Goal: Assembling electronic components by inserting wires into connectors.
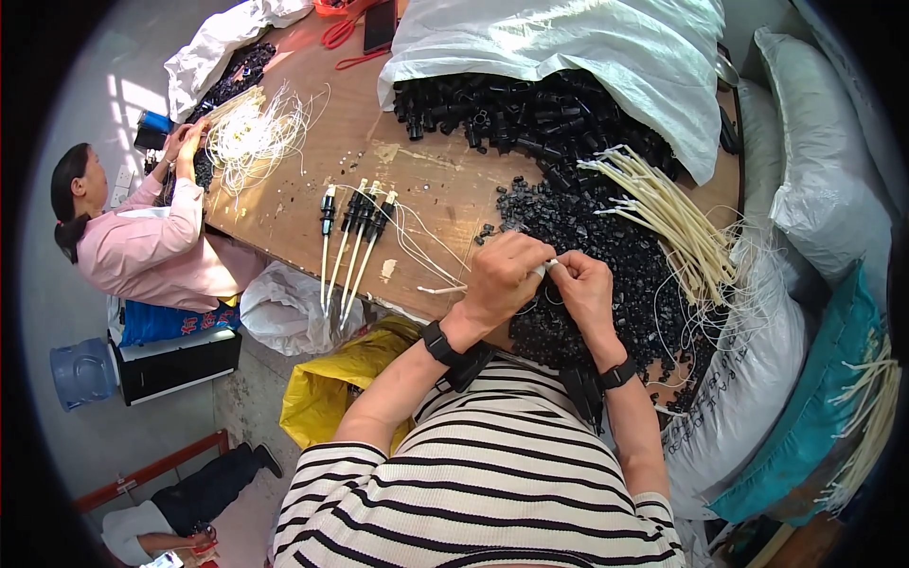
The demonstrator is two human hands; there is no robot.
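Observation:
Above a pile of small black plastic parts [606,256], my left hand [506,275] and my right hand [585,292] meet fingertip to fingertip. Both are closed in a pinch on a thin white cord [548,269]; its exact end is mostly hidden by my fingers. To the left of my hands lie several cream rods with black plastic fittings [358,213] on their far ends. Thin white cords run from these across the table. A bundle of cream rods with white cords [677,227] rests on the black parts to the right.
A white woven sack [559,47] spills larger black fittings [530,114] on the wooden table [284,189]. Full sacks [824,142] line the right edge. A yellow bag [327,388] hangs at the near edge. At the left, a co-worker in pink [142,241] handles cords [256,137]; another person [180,511] is lower left.

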